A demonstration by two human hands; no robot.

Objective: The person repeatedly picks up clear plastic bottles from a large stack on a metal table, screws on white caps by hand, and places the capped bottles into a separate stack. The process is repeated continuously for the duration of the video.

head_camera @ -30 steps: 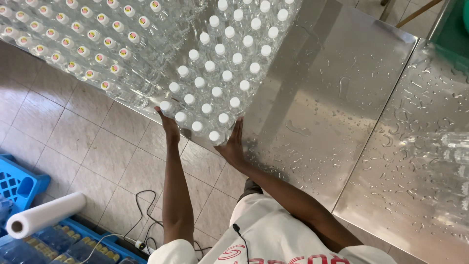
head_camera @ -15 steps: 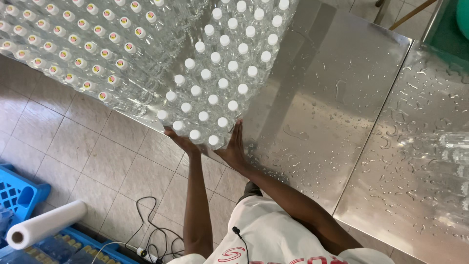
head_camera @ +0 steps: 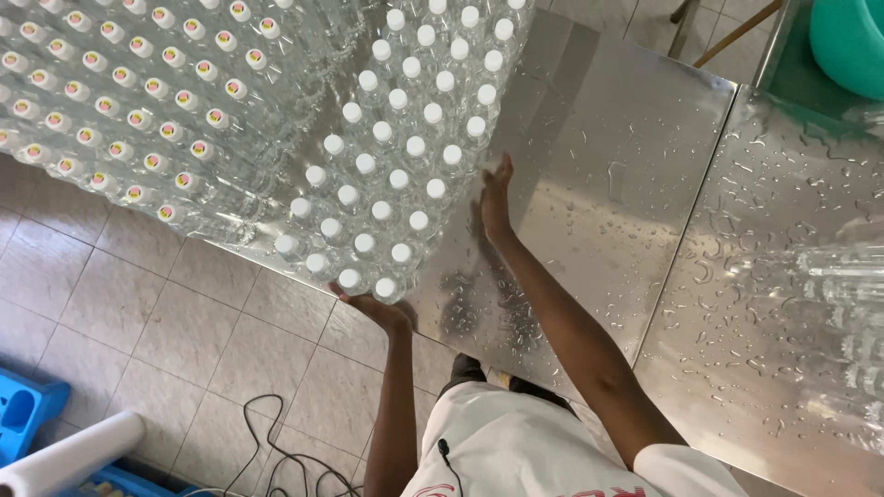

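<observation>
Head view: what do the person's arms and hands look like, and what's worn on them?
Both hands, left and right, are bare: no gloves, rings or watch visible. The forearms are uncovered; a white short-sleeved shirt with red print covers the shoulders, with a thin black cable clipped at the chest.

This looks like a place where water is put into bottles and packed, a small factory or packing room. Many clear plastic bottles (head_camera: 387, 184) with white caps stand close together in big rows. More bottles with coloured caps (head_camera: 138, 110) stand in rows beside them. They all sit on a long shiny metal counter (head_camera: 608, 184), and the metal is wet with drops of water. The floor (head_camera: 138, 304) is made of plain pale tiles, like a work room. A big white roll of wrap (head_camera: 69, 456) lies on the floor near a blue plastic crate (head_camera: 23, 414). A black cable (head_camera: 276, 442) runs over the tiles.
</observation>
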